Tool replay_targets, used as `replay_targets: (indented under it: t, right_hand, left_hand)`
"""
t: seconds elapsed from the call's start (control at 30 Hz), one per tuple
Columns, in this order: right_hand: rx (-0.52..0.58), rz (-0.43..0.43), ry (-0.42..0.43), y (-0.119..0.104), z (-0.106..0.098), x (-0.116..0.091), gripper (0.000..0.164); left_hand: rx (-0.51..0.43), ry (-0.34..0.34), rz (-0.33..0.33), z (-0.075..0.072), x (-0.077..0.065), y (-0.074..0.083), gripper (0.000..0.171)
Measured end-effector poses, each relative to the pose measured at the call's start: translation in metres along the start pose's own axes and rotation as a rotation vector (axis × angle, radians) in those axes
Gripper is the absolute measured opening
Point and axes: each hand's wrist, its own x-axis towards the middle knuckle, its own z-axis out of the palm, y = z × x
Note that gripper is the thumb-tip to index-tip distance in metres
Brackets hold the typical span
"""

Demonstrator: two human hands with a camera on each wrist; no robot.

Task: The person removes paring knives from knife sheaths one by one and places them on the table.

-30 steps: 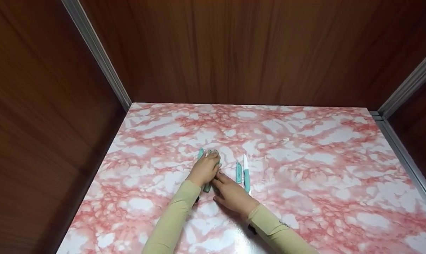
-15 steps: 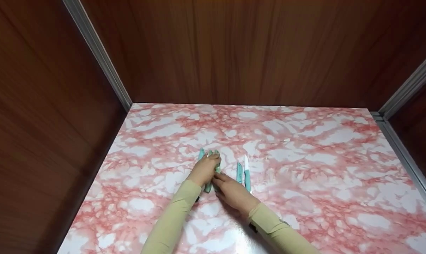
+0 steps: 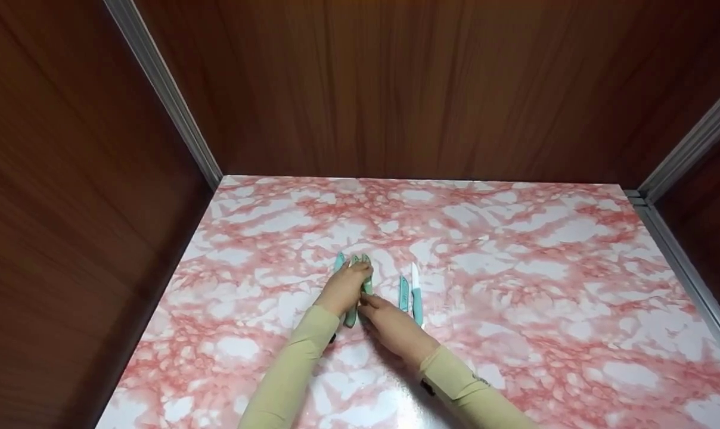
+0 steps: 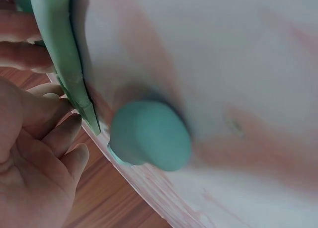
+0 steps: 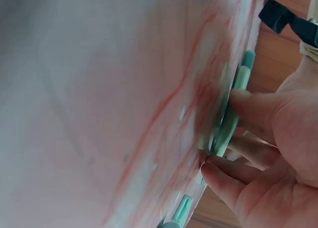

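Near the middle of the table, my left hand (image 3: 345, 288) lies over several slim green knives side by side. In the left wrist view its curled fingers (image 4: 54, 118) hold the narrow sheath end of a pale green knife (image 4: 62, 39). My right hand (image 3: 399, 328) grips the handle of that knife from the right, its thumb along the handle (image 5: 230, 126) in the right wrist view. A turquoise piece (image 3: 339, 261) shows beyond the left fingers. A rounded teal handle end (image 4: 151, 136) is close to the left wrist camera. The hands hide much of the knives.
Right of the hands lie a turquoise sheath (image 3: 403, 292) and an unsheathed knife (image 3: 418, 304) with a white blade pointing away. The pink-and-white marbled table (image 3: 545, 286) is bounded by brown wood-look panels (image 3: 419, 89) at the back and sides.
The right thumb has drawn in from standing apart to lie against the knife handle. The left fingers have shifted slightly, uncovering the far green ends. The turquoise pieces at right stay put.
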Motion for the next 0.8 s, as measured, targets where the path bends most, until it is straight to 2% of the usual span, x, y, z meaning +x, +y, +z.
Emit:
replay_targets:
  t: [0.27,0.4,0.63,0.8]
  right_hand:
    - [-0.004,-0.02,0.033,-0.002,-0.008,-0.003,0.033]
    - [0.016,-0.009,0.03,-0.002,-0.013,-0.004,0.033]
    - [0.022,0.023,0.025,-0.002,-0.017,-0.006,0.033]
    - [0.038,0.058,0.034,-0.002,-0.021,-0.01,0.037]
  left_hand:
    - [0.021,-0.021,-0.001,0.0,0.006,-0.003,0.039]
    - [0.027,-0.007,0.011,-0.002,0.006,-0.001,0.04]
    - [0.05,0.007,-0.006,0.001,0.007,0.002,0.038]
    - [0.091,0.045,0.019,-0.001,0.008,0.006,0.041]
